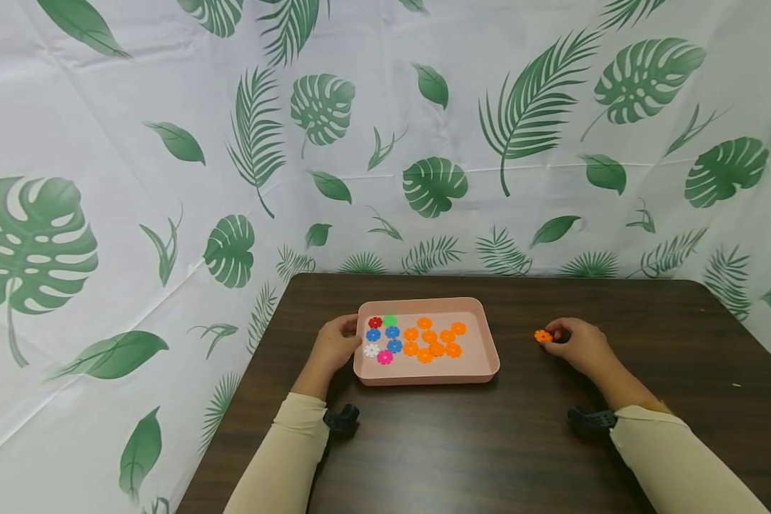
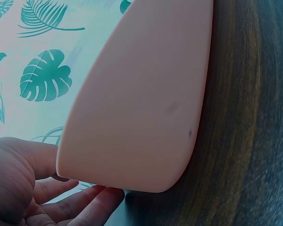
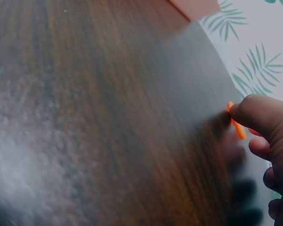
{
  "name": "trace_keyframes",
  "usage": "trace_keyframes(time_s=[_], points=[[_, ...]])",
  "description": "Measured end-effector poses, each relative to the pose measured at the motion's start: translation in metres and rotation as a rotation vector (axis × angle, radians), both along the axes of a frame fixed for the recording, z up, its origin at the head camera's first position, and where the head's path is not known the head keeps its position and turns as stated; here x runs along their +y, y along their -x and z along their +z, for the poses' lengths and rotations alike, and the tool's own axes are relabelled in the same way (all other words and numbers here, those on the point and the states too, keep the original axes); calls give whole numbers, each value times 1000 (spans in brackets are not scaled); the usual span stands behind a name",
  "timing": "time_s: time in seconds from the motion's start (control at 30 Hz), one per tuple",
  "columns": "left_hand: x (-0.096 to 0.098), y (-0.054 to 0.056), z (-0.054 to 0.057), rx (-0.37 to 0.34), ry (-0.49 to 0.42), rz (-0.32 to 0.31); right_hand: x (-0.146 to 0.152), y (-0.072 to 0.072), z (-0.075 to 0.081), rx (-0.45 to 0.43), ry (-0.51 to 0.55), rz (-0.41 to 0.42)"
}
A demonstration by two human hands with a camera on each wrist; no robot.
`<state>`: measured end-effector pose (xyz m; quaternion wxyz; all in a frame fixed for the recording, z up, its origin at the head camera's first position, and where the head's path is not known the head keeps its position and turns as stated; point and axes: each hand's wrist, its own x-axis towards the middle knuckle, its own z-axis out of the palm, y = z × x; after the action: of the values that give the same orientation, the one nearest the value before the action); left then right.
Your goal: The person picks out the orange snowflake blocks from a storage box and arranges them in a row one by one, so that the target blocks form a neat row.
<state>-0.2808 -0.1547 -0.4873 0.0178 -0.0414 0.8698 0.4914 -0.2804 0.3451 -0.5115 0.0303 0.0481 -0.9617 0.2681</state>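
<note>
A pink tray (image 1: 424,380) lies on the table with flower-shaped plastic discs in it. My left hand (image 1: 336,348) holds the tray's left end; in the left wrist view the thumb (image 2: 45,160) is at the rim and the fingers lie along the outer wall. To the right of the tray, my right hand (image 1: 578,345) pinches an orange flower disc (image 1: 542,335) between thumb and fingertips, just over the table. The right wrist view shows this disc (image 3: 239,128) edge-on, partly hidden by the thumb.
Several orange discs (image 1: 429,337) lie in the tray's middle. At its left are blue discs (image 1: 373,334), a red disc (image 1: 375,323), a green disc (image 1: 390,320), a white disc (image 1: 371,350) and a pink disc (image 1: 385,357). A leaf-print cloth (image 1: 373,214) hangs behind the dark table (image 1: 462,450).
</note>
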Motion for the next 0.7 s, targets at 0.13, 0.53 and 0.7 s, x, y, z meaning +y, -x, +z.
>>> trace_keyframes(time_s=[0.13, 0.53, 0.7], points=[[0, 0, 0, 4, 2, -6, 1, 0, -1, -1, -3, 0], [0, 0, 3, -26, 4, 3, -2, 2, 11, 51, 66, -32], [-1, 0, 2, -31, 4, -1, -12, 5, 20, 48, 67, -31]])
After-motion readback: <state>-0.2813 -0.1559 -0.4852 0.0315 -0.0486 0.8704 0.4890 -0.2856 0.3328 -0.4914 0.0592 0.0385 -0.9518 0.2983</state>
